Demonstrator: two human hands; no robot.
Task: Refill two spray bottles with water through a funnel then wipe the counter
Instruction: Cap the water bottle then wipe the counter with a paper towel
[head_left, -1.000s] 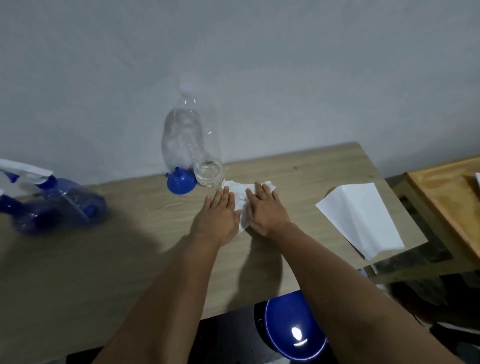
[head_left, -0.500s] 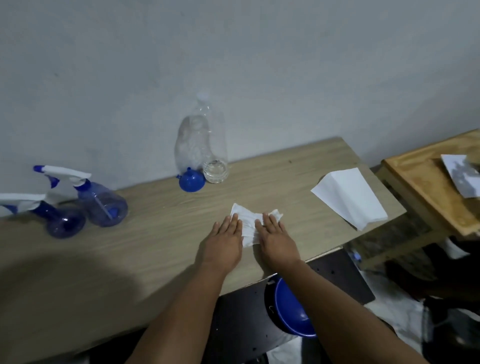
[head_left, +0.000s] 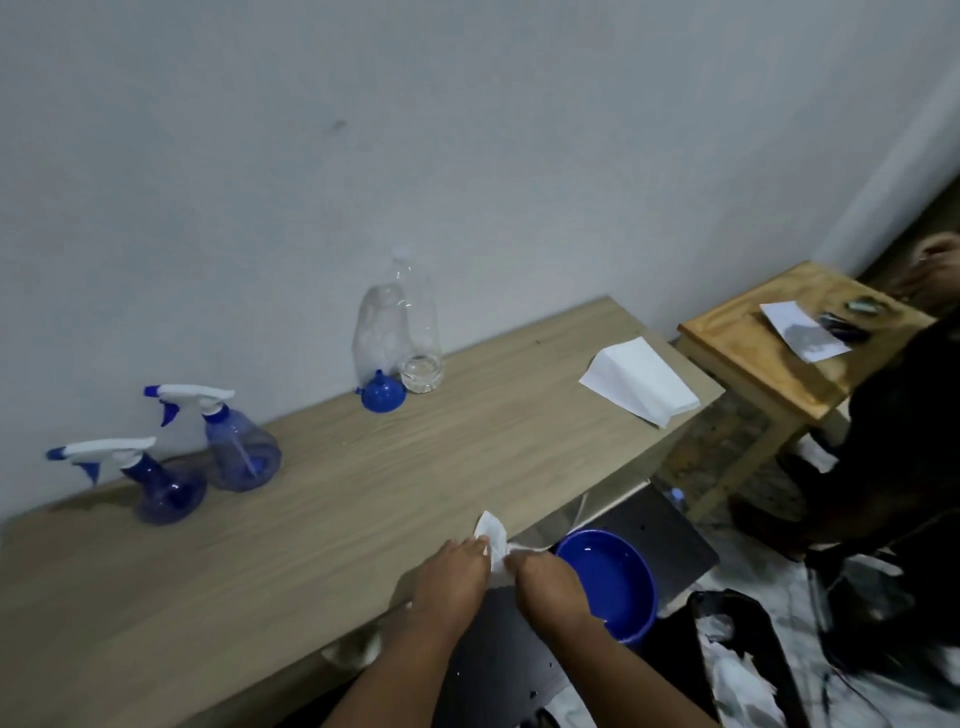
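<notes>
Two blue spray bottles (head_left: 208, 457) with white triggers were seen upright, side by side, at the table's (head_left: 363, 493) far left. A blue funnel (head_left: 383, 396) lay beside a clear bottle (head_left: 400, 332), and a crumpled white tissue (head_left: 493, 538) was held at the near edge.

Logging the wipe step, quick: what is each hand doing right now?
Left hand: closed on the white tissue.
Right hand: closed on the same tissue.

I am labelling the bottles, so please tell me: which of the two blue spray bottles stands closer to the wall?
The right-hand spray bottle, the one nearer the blue funnel. The other spray bottle stands further left and nearer the counter's front.
</notes>
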